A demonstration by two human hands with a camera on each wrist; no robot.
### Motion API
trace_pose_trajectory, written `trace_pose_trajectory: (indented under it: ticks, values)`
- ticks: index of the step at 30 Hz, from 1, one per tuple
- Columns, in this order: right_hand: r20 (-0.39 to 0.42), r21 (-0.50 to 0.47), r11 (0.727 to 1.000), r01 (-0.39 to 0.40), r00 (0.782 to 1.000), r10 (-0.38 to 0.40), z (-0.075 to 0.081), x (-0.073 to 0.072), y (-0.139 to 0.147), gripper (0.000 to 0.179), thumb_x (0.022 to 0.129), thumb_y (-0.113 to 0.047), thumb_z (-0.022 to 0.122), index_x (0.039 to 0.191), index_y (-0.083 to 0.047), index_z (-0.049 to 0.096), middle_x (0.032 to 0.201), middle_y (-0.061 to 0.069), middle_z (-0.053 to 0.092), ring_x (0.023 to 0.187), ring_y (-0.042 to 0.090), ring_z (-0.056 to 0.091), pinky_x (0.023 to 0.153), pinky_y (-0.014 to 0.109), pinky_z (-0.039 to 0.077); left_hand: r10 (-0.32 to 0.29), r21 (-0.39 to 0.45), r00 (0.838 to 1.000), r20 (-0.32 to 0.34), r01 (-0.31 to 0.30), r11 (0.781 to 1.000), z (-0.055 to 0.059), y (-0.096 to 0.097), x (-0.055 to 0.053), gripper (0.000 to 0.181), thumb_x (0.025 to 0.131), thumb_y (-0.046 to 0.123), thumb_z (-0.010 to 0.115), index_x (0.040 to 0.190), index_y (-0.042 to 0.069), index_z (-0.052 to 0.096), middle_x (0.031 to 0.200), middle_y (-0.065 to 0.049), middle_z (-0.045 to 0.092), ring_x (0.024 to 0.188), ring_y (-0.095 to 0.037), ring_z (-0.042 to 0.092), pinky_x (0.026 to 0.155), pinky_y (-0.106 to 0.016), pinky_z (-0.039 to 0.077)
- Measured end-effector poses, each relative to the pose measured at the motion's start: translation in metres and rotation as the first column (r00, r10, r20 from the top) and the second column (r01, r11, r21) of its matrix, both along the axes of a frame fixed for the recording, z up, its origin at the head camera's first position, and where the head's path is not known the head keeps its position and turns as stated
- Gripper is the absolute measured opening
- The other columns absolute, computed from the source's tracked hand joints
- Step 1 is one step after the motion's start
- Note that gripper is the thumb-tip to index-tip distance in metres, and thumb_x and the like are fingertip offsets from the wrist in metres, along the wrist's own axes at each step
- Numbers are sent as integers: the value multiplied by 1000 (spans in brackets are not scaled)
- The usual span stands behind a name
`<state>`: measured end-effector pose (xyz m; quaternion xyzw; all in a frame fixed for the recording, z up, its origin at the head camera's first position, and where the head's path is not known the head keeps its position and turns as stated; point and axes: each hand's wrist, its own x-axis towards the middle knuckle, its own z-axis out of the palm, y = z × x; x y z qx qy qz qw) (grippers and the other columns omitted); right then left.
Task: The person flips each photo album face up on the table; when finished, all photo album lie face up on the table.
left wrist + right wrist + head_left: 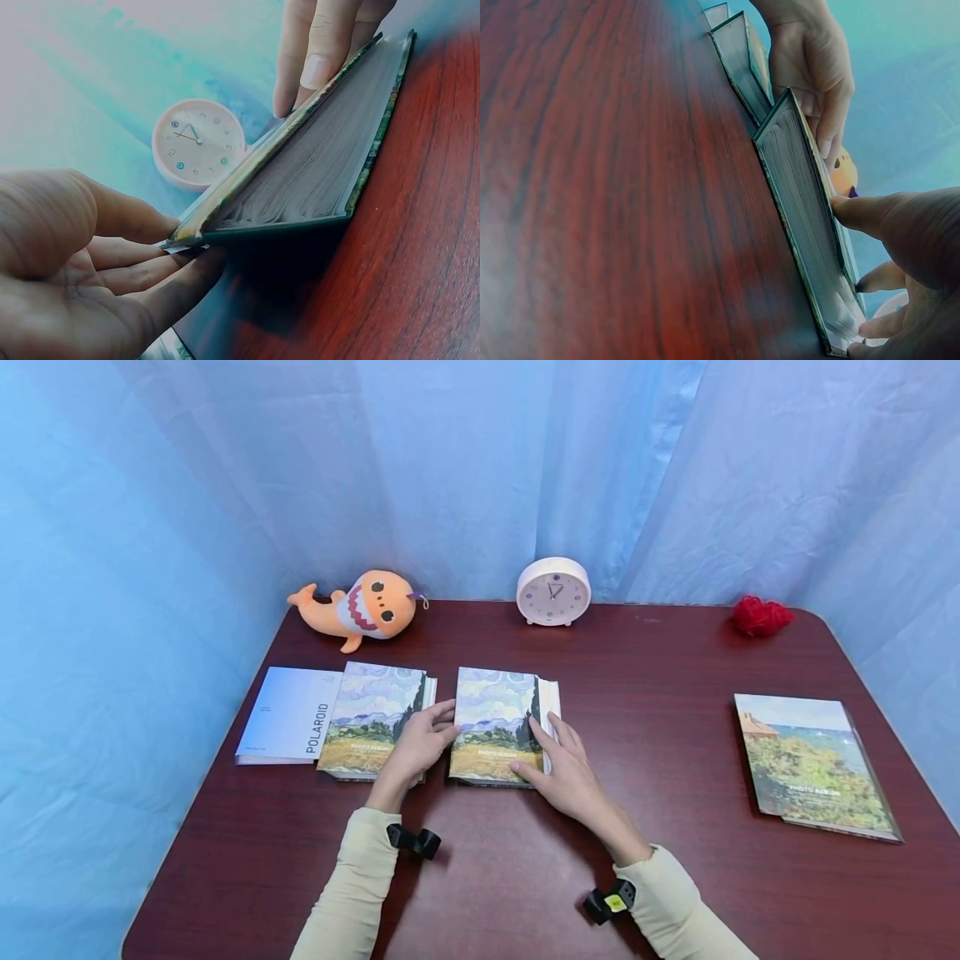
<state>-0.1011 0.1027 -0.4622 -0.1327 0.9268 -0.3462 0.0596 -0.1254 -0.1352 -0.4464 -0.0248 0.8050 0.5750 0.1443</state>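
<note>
A thick photo album [491, 718] with a painted landscape cover lies on the table in the middle. My left hand [423, 743] grips its spine side, thumb at the top edge and fingers against the spine, as the left wrist view shows. At the opposite side, my right hand [566, 772] holds the album with its thumb on the cover and other fingers around the page edge. White pages show past the cover there. A matching album [367, 718] lies just left of my left hand, beside a blue-white album [285, 714] marked POLAROID.
An orange shark plush [382, 602] lies at the back left, and a round pink clock [553, 593] stands at the back centre. Red yarn [761, 616] sits at the back right. Another photo album [813, 768] with a seaside cover lies on the right of the dark red table [645, 693].
</note>
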Motion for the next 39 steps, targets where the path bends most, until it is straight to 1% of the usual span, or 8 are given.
trace_pose_trajectory:
  ticks: [10,17,23,25,29,32,37,39]
  values:
    - [-12,8,1000,4,1000,-4,0,0,-2,77,87,-45,67,148,-12,36,157,19,19,143,42,17,108,64,26,2,-33,1000,-13,-3,999,0,-1,2,51,98,14,53,147,9,38,141,-15,49,131,-30,47,104,-45,43]
    - [-43,20,1000,4,999,-3,0,1,-4,76,86,-43,69,147,-9,39,156,22,21,141,45,19,108,65,26,14,-45,1000,-19,-15,999,0,-1,2,50,98,13,53,146,8,39,139,-16,50,129,-31,49,104,-45,43]
    - [-30,12,1000,9,1000,-9,0,1,-4,77,86,-44,68,148,-10,38,156,22,20,142,44,18,108,65,25,33,-54,999,-19,-34,998,2,0,2,52,98,15,54,147,9,38,140,-15,50,129,-31,49,103,-44,44]
    - [-23,0,1000,16,1000,-16,0,0,-3,76,86,-43,68,148,-10,38,156,23,19,142,44,18,108,65,25,39,-82,999,-37,-42,996,3,0,2,53,98,17,54,147,8,37,140,-15,50,129,-30,49,103,-44,44]
    - [-35,-22,999,32,999,-32,3,0,0,74,86,-40,69,147,-10,39,156,23,20,141,45,21,108,64,26,47,-169,992,-119,-67,983,7,2,0,55,97,21,55,146,5,38,139,-14,52,127,-29,52,101,-43,46]
    - [-53,-32,999,44,998,-45,6,-2,5,74,86,-39,70,146,-8,40,155,23,22,140,45,22,108,64,26,53,-216,984,-168,-90,972,12,3,1,54,96,23,56,145,6,39,139,-15,50,124,-31,53,98,-42,48]
    - [-80,-13,998,64,995,-65,13,-5,20,73,86,-38,69,145,-6,41,154,24,23,140,44,23,108,64,26,61,-257,965,-254,-128,958,21,9,2,52,96,23,57,144,9,42,141,-16,43,118,-35,58,92,-43,52]
    - [-85,4,997,77,993,-76,16,-6,29,72,87,-39,68,145,-6,41,155,23,23,140,45,23,108,64,26,62,-245,956,-288,-136,960,24,14,1,52,95,21,58,143,9,43,140,-17,45,117,-35,58,93,-43,52]
